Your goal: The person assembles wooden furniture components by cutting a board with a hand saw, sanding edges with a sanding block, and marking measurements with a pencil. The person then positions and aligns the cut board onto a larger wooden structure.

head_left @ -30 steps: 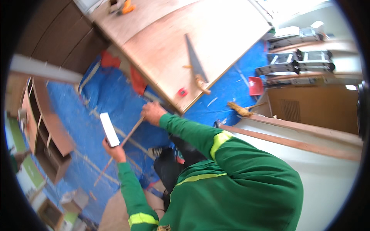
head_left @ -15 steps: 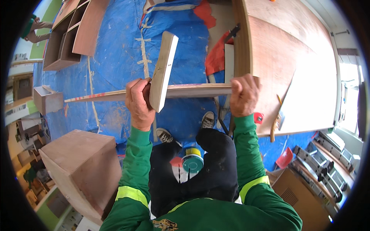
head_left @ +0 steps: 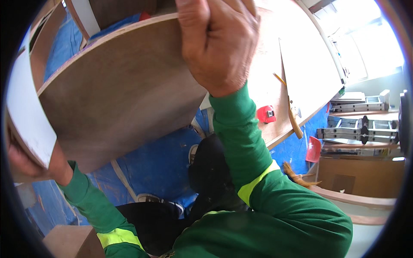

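Blue sheeting (head_left: 159, 150) lay underfoot. Left hand (head_left: 26, 161): was clamped on white-faced block (head_left: 30, 103), at left. Right hand (head_left: 223, 47): met plywood panel (head_left: 120, 81) at its far edge; grip could not be told. Panel: slanted between hands. Bench (head_left: 318, 64), right: bore handsaw (head_left: 294, 122), pencil (head_left: 279, 79), red tape measure (head_left: 264, 114).

Shows a red tape measure (head_left: 266, 114) near, lower right of the right-hand grip, with a yellow pencil (head_left: 279, 79) and a handsaw (head_left: 291, 107) farther right. Has silvery ladders (head_left: 365, 130) well right of that grip and a red dustpan (head_left: 314, 149) lower right. Includes a bright window (head_left: 365, 47) toward its upper right and a wooden box (head_left: 64, 241) below the left-hand grip.
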